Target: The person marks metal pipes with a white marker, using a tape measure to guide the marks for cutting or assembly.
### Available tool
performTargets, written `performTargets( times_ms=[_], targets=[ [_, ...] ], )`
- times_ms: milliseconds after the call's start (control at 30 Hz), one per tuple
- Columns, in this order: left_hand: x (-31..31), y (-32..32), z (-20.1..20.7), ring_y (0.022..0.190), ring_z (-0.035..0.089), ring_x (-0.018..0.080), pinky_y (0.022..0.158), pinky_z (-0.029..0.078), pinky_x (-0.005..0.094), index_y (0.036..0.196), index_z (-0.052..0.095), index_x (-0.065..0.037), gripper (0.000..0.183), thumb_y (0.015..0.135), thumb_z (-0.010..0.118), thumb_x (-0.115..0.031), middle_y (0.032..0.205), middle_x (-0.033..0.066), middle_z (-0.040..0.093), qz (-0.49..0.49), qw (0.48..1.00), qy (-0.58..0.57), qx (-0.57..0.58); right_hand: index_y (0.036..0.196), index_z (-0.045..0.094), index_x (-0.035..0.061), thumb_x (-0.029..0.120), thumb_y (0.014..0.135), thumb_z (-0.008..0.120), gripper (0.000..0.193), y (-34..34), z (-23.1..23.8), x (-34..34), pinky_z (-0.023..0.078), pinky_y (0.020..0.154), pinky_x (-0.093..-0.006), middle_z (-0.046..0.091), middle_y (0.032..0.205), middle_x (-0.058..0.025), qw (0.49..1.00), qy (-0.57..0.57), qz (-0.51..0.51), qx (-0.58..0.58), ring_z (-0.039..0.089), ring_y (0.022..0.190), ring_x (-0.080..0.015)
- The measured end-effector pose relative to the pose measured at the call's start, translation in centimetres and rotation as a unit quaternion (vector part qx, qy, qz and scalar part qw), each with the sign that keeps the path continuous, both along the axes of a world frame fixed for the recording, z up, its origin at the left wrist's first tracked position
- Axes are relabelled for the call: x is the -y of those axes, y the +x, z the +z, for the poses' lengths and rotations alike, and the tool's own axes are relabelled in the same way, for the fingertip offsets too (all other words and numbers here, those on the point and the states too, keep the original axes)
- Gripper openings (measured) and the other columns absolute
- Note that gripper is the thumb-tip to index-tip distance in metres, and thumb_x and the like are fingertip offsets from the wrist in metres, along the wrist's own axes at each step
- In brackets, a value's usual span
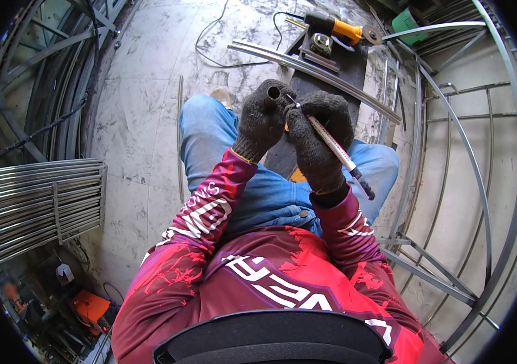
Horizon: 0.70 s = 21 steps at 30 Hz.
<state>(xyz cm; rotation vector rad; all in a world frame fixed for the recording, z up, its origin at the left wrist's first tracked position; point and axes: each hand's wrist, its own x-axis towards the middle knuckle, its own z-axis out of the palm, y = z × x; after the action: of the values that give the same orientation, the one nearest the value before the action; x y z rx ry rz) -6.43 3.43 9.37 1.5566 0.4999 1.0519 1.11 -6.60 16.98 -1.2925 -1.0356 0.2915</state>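
My left hand (261, 118), in a dark knit glove, is closed around a round metal tube (273, 93) whose open end faces up; the rest of the tube is hidden by the glove. Gloved the same way, my right hand (324, 136) grips a marker pen (333, 140) with a white barrel and a dark rear end. The pen slants up to the left, and its thin tip (295, 102) is beside the fingers of my left hand. Whether the tip touches anything I cannot tell.
Beyond my hands, metal bars (319, 76) lie across a dark board (355, 64). On it are a yellow-black angle grinder (337, 27) and a tape measure (321, 43). A cord (225, 65) crosses the floor. Metal frames stand right (489, 182) and left (37, 206).
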Motion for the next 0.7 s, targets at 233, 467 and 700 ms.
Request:
performTargets(
  times_ms=[233, 467, 700],
  targets=[
    [-0.6, 0.1, -0.4, 0.082, 0.065, 0.0221, 0.073, 0.051, 0.0343, 0.094, 0.064, 0.0, 0.012, 0.088, 0.063, -0.01, 0.091, 0.0116, 0.066, -0.003, 1.0, -0.022, 0.017, 0.098, 0.067, 0.0034, -0.009, 0.08, 0.071, 0.022, 0.3, -0.3, -0.6, 0.054, 0.073, -0.034, 0.069, 0.093, -0.0111, 0.977, 0.079, 0.054, 0.189, 0.068, 0.082, -0.0248],
    [-0.5, -0.1, -1.2, 0.083, 0.06, 0.0141, 0.075, 0.05, 0.0291, 0.095, 0.065, -0.001, 0.013, 0.086, 0.058, -0.008, 0.092, 0.0051, 0.062, -0.057, 0.987, -0.138, 0.064, 0.105, 0.071, 0.0083, 0.0, 0.075, 0.073, 0.031, 0.0, -0.6, -0.5, 0.053, 0.068, -0.0379, 0.067, 0.09, -0.0124, 0.958, 0.041, 0.073, 0.276, 0.067, 0.08, -0.0304],
    [-0.1, -0.2, -1.1, 0.086, 0.062, 0.0136, 0.077, 0.052, 0.0281, 0.102, 0.063, -0.002, 0.018, 0.09, 0.054, -0.012, 0.094, 0.0048, 0.063, -0.111, 0.947, -0.258, 0.153, 0.104, 0.071, 0.0101, 0.007, 0.072, 0.077, 0.033, -0.5, -0.5, -0.9, 0.053, 0.066, -0.0401, 0.067, 0.09, -0.012, 0.961, 0.033, 0.053, 0.271, 0.067, 0.079, -0.0314]
  ],
)
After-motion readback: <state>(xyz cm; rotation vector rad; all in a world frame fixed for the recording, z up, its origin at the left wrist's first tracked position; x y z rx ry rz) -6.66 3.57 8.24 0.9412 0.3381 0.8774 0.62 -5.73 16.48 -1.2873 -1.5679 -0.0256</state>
